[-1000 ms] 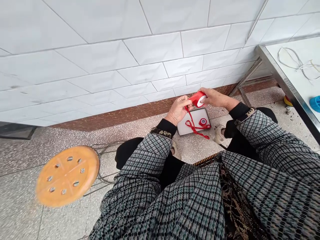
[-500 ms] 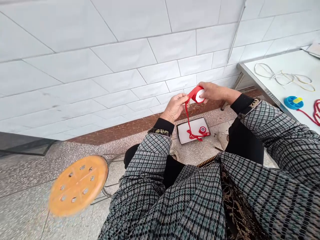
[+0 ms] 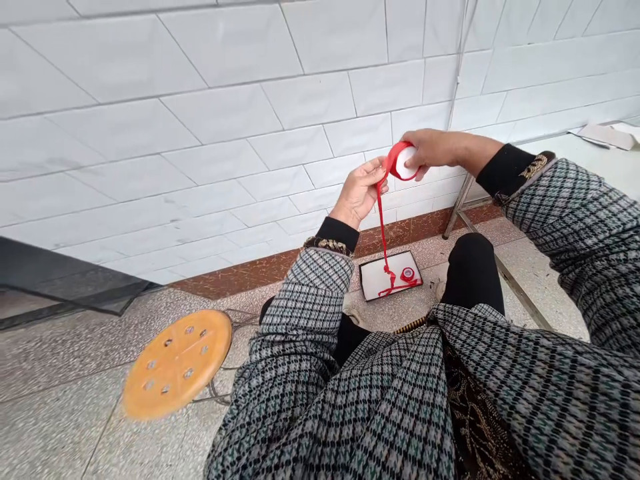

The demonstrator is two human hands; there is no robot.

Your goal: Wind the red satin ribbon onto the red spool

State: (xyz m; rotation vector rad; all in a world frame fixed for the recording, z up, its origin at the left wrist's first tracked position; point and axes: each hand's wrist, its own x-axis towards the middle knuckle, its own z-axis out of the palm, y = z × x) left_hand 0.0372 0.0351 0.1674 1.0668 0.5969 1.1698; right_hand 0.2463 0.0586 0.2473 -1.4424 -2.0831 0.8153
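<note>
My right hand (image 3: 431, 150) grips a roll of red ribbon (image 3: 394, 162) with a white side, its thumb against the white face. Close by on the left, my left hand (image 3: 361, 188) pinches the loose red ribbon (image 3: 381, 223) where it leaves the roll. From there the strip hangs down to a shallow white tray (image 3: 373, 281) with a dark rim on the floor. A smaller red roll (image 3: 407, 274) and loose lengths of ribbon lie in that tray.
A round orange stool (image 3: 177, 363) with holes stands at the lower left. White tiled wall (image 3: 225, 147) rises in front. At the right, a light table (image 3: 550, 143) on metal legs bears some papers (image 3: 607, 135). A dark panel (image 3: 65, 287) is at the left edge.
Both hands are raised higher, lifting the roll and ribbon. More ribbon hangs between hands and tray. The view has shifted, so the blue spool and cords on the table no longer show.
</note>
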